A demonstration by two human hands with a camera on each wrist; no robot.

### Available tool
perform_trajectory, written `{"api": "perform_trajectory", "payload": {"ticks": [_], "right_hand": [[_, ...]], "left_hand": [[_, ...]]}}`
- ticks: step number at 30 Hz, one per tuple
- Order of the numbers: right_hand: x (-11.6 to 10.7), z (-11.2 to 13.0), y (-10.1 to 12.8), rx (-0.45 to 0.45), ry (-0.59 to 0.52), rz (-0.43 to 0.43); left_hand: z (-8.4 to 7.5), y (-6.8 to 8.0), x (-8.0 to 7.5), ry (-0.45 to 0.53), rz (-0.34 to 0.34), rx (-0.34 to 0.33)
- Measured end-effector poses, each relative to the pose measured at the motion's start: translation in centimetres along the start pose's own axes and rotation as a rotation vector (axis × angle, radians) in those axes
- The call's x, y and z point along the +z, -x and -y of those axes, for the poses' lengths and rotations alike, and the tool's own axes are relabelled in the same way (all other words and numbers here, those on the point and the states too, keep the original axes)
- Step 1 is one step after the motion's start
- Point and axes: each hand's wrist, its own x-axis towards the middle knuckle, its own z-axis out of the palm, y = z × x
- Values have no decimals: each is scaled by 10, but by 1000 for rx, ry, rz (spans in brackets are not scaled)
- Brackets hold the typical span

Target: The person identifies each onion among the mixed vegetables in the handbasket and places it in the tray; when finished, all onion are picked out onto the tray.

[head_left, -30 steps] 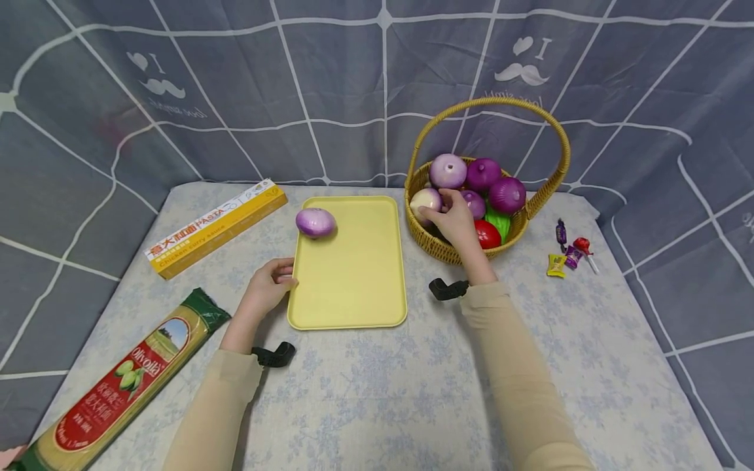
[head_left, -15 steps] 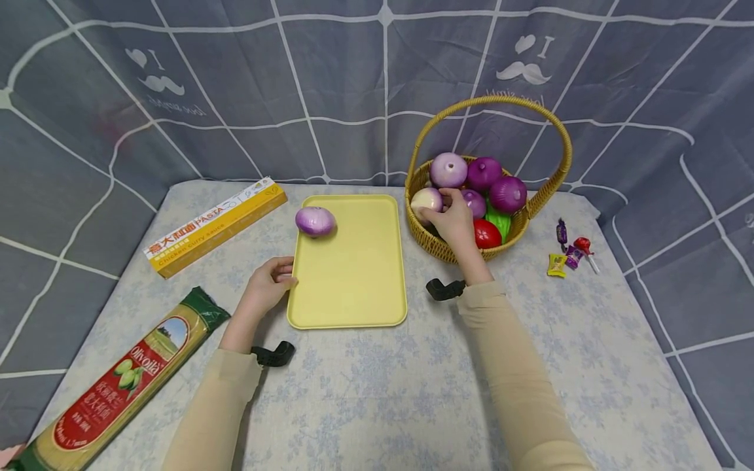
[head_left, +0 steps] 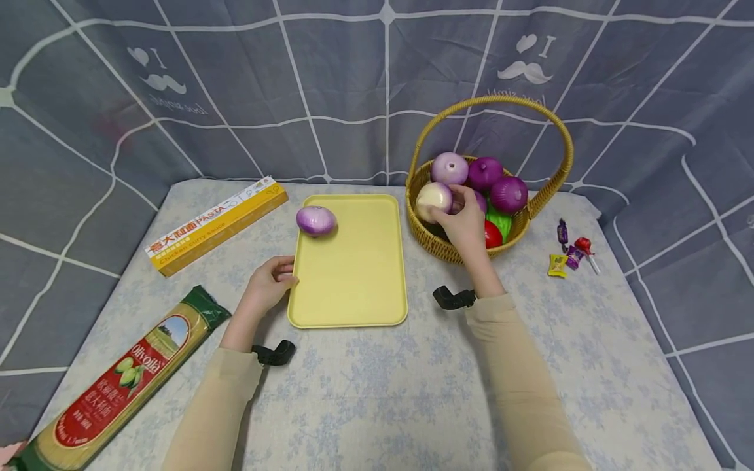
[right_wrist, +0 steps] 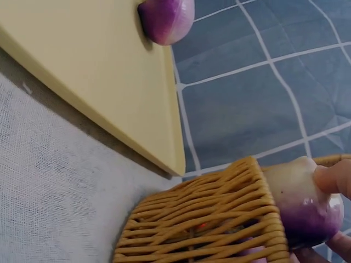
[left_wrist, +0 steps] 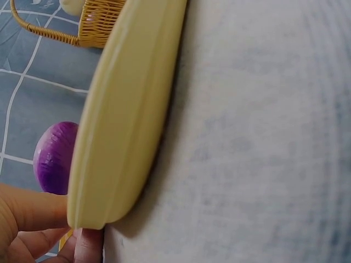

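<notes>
Since a second ago, my right hand [head_left: 465, 222] has been lifting the pale onion [head_left: 434, 198] up above the basket [head_left: 438, 248] rim at centre right; fingers are curling round it. My left hand [head_left: 268, 288], lower centre, is pinching the yellow tray [head_left: 353, 281] edge. One purple onion [head_left: 316, 220] is already lying on the tray; three more are waiting in the basket. Labels are reading "Olivola" [head_left: 124, 386] and "PASTA" [head_left: 215, 224].
</notes>
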Motion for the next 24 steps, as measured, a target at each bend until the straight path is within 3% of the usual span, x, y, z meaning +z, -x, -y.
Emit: {"api": "perform_trajectory", "payload": {"ticks": [7,14,24], "right_hand": [[-4,7,6,-31,-94,21],[9,14,13,-103,-215,117],[45,20,22,-159,-203,203]], "left_hand": [[1,0,1,5,5,-4],[1,0,1,12,2,-10],[1,1,0,10,3,-1]]}}
